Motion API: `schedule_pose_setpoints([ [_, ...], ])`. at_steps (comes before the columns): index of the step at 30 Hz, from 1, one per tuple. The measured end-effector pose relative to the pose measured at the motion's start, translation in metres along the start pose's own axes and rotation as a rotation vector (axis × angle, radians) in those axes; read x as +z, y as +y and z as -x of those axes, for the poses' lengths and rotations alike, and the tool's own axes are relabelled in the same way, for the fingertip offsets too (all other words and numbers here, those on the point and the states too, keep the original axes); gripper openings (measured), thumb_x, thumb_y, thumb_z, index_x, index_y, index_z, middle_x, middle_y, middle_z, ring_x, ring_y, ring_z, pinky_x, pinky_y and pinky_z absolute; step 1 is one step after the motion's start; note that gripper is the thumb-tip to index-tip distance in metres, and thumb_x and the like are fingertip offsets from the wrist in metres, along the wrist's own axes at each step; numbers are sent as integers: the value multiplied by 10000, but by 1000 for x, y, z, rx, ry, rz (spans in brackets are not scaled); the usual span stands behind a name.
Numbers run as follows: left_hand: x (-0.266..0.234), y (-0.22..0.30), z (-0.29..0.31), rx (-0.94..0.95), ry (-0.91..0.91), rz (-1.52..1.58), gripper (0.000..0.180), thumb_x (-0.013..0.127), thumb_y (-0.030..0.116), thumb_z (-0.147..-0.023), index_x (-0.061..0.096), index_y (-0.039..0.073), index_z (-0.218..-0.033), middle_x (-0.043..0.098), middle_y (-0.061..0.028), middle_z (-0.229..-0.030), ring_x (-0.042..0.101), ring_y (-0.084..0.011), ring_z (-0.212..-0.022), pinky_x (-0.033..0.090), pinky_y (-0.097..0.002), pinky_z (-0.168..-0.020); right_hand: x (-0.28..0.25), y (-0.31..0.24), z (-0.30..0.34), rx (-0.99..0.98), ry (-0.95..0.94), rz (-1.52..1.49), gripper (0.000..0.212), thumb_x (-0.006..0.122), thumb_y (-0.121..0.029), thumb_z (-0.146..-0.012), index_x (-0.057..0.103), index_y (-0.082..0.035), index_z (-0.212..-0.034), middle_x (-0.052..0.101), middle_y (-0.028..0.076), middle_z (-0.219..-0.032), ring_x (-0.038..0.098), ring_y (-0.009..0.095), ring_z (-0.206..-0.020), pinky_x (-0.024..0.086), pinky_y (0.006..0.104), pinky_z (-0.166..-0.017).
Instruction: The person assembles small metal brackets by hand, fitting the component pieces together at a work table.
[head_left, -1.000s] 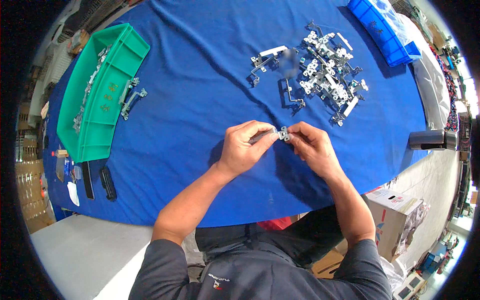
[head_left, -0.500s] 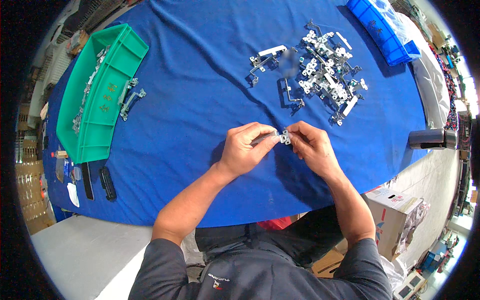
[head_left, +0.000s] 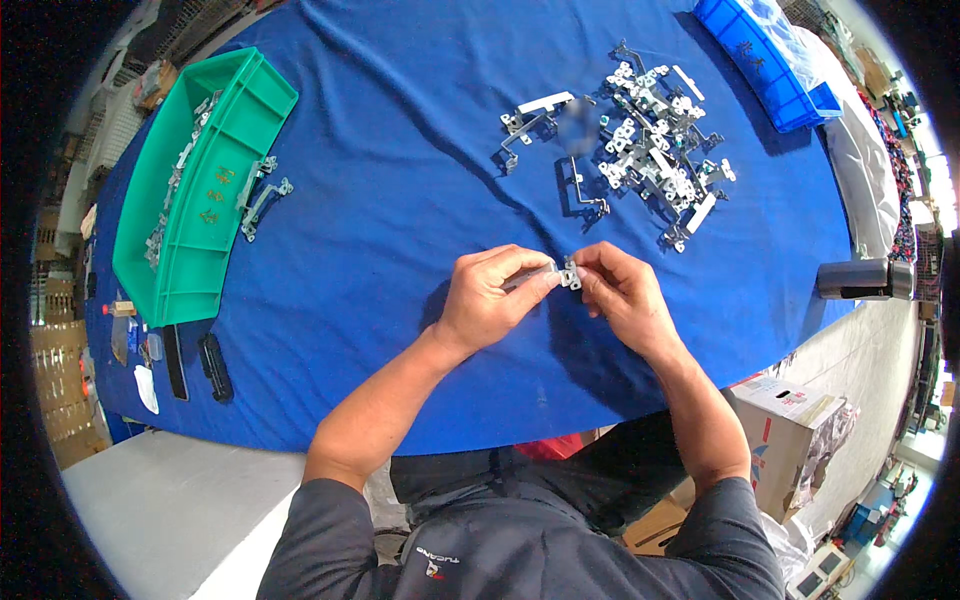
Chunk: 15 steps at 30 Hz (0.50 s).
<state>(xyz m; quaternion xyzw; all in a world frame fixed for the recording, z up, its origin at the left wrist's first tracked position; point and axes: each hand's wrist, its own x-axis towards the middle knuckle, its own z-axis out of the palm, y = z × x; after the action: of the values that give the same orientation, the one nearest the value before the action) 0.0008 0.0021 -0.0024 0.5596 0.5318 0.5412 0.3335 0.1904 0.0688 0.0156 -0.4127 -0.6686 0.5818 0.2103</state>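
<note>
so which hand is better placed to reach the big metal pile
Probably the right hand: it is nearer the metal pile, which lies ahead of it. The left hand is farther left, and both pinch a metal part.

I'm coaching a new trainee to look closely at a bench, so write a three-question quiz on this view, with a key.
1. True or false: the left hand and right hand both grip a small silvery metal part.
2. What lies just right of the long green plastic bin?
A) a round red mug
B) slim silvery metal brackets
C) a wooden spoon
3. Fill in: the large heap of metal brackets rests on a ___ cloth.

Key: 1 true; 2 B; 3 blue.
</note>
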Motion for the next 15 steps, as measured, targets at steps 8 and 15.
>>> schedule_pose_setpoints([
  [8,2,-2,3,41,-113,-50,110,744,82,-838,720,2,-910,667,-63,-743,599,-108,-615,454,-263,-545,0,1,-1,12,-78,-135,170,562,-139,-1005,610,0,-1089,614,29,-838,571,72,-705,499,239,-604],
  [15,0,1,2,59,-59,-86,108,741,73,-841,717,-2,-914,671,-64,-753,597,-95,-615,455,-256,-548,-7,-4,-2,8,86,-167,152,571,-154,-998,628,-15,-1026,626,3,-831,524,58,-653,452,223,-575],
])
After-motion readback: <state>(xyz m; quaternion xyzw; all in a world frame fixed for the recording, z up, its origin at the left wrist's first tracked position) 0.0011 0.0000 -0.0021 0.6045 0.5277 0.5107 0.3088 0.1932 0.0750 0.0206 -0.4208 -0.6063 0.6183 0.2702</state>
